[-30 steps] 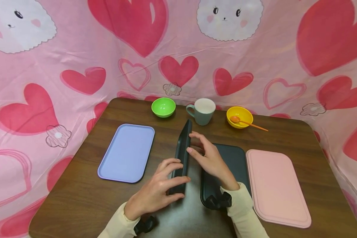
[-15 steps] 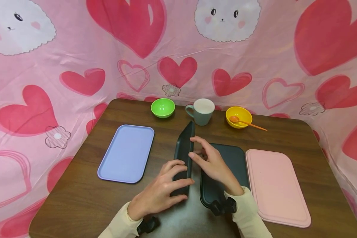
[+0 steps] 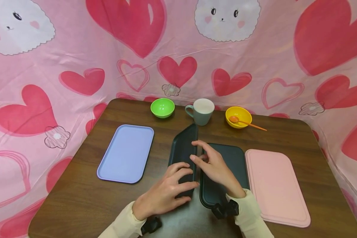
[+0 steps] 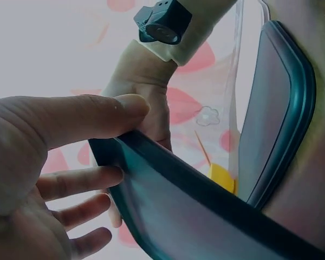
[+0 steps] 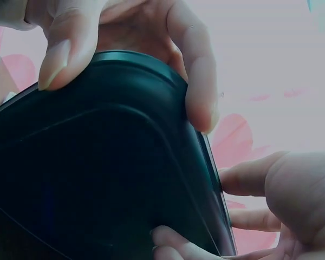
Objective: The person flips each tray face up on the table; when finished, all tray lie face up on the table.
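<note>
Cream sleeves (image 3: 121,222) reach in from the near side, each with a black device (image 3: 151,225) strapped at the wrist. Nearest along them is the left hand (image 3: 166,192), its fingers bent and only partly spread around the near end of a dark tray (image 3: 182,148); in the left wrist view the thumb presses on the rim at a corner while the forefinger touches the inside. Slightly farther on, the right hand (image 3: 215,166) pinches the same tray near its far end, thumb and forefinger a little apart on the rim. So both hands hold the tray, tipped up steeply on its long side over the middle of the bench (image 3: 74,193), hollow face to the left. I cannot tell whether its lower edge touches the wood.

Partly under the right forearm lies a second dark tray (image 3: 235,157), flat, with a pink board (image 3: 276,185) just beside it on the right. Well to the left is a lavender-blue tray (image 3: 126,153), also flat.

Toward the back stand a yellow bowl (image 3: 233,125) with an orange spoon (image 3: 248,124) leaning over its rim, a grey-green mug (image 3: 202,117), handle leftward, and a bright green bowl (image 3: 162,114). Behind hangs pink cloth (image 3: 83,49) printed with hearts.
</note>
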`<act>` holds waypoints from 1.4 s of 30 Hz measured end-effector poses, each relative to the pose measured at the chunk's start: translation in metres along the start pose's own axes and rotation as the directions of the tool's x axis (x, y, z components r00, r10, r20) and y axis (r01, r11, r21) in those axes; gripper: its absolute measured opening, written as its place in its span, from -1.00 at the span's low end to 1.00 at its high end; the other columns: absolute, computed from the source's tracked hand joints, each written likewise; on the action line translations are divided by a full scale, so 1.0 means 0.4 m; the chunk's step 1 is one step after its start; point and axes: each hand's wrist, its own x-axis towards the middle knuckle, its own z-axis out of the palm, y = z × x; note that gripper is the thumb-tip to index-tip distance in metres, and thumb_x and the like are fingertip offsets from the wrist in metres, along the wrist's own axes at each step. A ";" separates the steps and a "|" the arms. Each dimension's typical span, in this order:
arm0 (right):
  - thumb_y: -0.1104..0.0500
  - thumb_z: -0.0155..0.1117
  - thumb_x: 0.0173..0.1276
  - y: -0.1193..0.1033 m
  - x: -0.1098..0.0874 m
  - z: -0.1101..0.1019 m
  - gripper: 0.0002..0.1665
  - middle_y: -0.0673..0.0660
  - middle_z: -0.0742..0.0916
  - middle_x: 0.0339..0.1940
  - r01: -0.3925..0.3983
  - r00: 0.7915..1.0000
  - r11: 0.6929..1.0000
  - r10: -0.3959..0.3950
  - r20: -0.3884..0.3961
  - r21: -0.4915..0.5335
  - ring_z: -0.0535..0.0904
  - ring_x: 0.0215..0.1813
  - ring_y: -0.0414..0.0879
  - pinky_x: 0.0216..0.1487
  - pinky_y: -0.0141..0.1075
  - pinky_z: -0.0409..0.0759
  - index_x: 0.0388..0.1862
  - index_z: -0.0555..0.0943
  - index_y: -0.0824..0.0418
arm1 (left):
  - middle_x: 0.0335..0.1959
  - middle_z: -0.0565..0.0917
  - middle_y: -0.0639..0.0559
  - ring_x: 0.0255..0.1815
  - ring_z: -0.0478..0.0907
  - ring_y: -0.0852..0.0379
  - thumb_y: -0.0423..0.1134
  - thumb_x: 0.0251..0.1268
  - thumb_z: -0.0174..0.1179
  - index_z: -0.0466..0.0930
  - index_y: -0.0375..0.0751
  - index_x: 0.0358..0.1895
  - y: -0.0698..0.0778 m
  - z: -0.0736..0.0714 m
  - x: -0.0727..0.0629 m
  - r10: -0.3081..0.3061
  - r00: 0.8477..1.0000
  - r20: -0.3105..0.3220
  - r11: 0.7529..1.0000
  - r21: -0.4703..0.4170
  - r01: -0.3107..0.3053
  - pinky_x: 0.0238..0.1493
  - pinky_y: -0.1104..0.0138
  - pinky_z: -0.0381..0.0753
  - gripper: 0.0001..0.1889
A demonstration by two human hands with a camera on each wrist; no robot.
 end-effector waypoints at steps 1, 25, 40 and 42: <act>0.07 0.28 0.44 0.000 -0.001 0.000 -0.43 0.24 0.63 0.28 -0.013 1.000 1.000 0.013 -0.002 0.005 0.75 -0.22 -0.12 -0.31 -0.35 0.57 0.39 0.42 0.07 | 0.12 0.59 -0.02 0.31 0.41 -0.06 -0.15 -0.09 0.60 0.69 0.09 0.04 0.001 0.002 0.000 -0.006 1.000 0.008 1.000 -0.005 0.006 0.29 0.04 0.50 -0.49; 0.22 0.37 0.30 0.043 0.000 0.016 -0.53 0.24 0.73 -0.20 -0.184 0.976 0.979 0.193 -0.105 0.092 0.71 -0.47 0.11 -0.54 -0.37 0.44 0.19 0.55 0.06 | 0.12 0.62 -0.02 0.28 0.44 -0.12 -0.13 0.02 0.54 0.70 0.01 0.03 -0.019 0.006 -0.013 0.000 1.000 -0.007 0.999 -0.046 -0.001 0.29 -0.01 0.47 -0.56; 0.23 0.36 0.30 0.050 0.003 0.019 -0.53 0.26 0.70 -0.25 -0.204 0.971 0.973 0.215 -0.106 0.110 0.66 -0.46 0.19 -0.60 -0.38 0.32 0.18 0.55 0.03 | 0.38 0.44 -0.26 0.41 0.39 -0.23 -0.27 0.10 0.47 0.52 -0.20 0.29 -0.160 -0.029 -0.056 -0.590 0.806 -0.043 0.774 -0.313 0.550 0.27 -0.15 0.50 -0.38; 0.24 0.36 0.30 0.051 0.003 0.018 -0.53 0.25 0.70 -0.14 -0.203 0.971 0.973 0.214 -0.104 0.113 0.66 -0.46 0.18 -0.59 -0.38 0.35 0.18 0.55 0.04 | 0.38 0.44 -0.30 0.38 0.42 -0.27 -0.30 0.09 0.46 0.50 -0.25 0.29 -0.172 -0.018 -0.063 -0.654 0.756 -0.015 0.714 -0.342 0.611 0.25 -0.15 0.52 -0.36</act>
